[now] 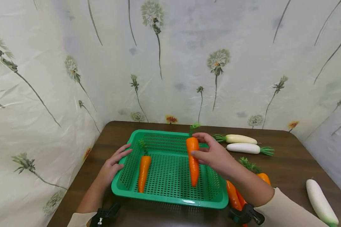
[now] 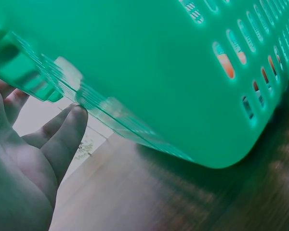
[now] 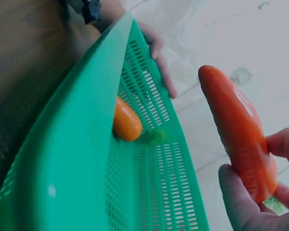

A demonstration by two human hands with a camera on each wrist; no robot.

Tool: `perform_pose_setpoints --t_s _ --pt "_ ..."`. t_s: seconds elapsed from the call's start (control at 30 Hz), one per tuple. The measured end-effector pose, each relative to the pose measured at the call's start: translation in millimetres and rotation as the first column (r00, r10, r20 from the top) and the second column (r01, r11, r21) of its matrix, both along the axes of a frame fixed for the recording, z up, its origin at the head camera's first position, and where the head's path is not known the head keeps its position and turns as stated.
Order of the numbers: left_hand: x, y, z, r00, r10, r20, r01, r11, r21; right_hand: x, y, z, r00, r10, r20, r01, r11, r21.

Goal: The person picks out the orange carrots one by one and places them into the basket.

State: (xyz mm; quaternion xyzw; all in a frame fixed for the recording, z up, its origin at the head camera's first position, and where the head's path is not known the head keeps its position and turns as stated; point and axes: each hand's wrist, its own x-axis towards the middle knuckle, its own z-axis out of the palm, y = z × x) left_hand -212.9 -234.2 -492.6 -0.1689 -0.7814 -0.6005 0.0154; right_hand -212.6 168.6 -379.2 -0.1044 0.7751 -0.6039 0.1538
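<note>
My right hand (image 1: 213, 153) pinches an orange carrot (image 1: 193, 160) between thumb and fingers, with its thin end down and its green top (image 1: 194, 126) up. It hangs over the right half of a green plastic basket (image 1: 170, 198). In the right wrist view, this carrot (image 3: 238, 130) stays clear of the basket wall. A second carrot (image 1: 144, 173) lies inside the basket on the left, leaves toward the back. My left hand (image 1: 110, 167) rests on the basket's left rim with fingers fairly straight. In the left wrist view, its fingertips touch the basket's edge (image 2: 120, 118).
Two white radishes, one above the other (image 1: 240, 139) (image 1: 242, 148), lie behind my right forearm. Several carrots (image 1: 233, 194) lie right of the basket, partly hidden by that arm. Another white radish (image 1: 321, 200) is at far right. A patterned sheet (image 1: 182, 78) hangs behind the brown table (image 1: 290, 170).
</note>
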Motion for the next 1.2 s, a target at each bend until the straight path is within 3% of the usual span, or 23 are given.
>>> perform_pose_setpoints --t_s 0.37,0.83,1.2 --pt "1.5 -1.3 0.5 1.0 -0.002 0.01 0.002 1.0 0.007 -15.6 -19 -1.4 0.999 0.022 0.025 -0.021 1.0 -0.014" --pt "0.0 -0.9 0.2 0.999 -0.011 -0.036 0.01 1.0 -0.014 -30.2 -49 -5.5 0.998 0.002 0.057 0.002 0.998 -0.069" --pt "3.0 -1.4 0.7 1.0 -0.012 -0.012 0.011 1.0 -0.005 -42.8 -76 -14.6 0.997 0.033 0.074 -0.029 0.998 -0.06"
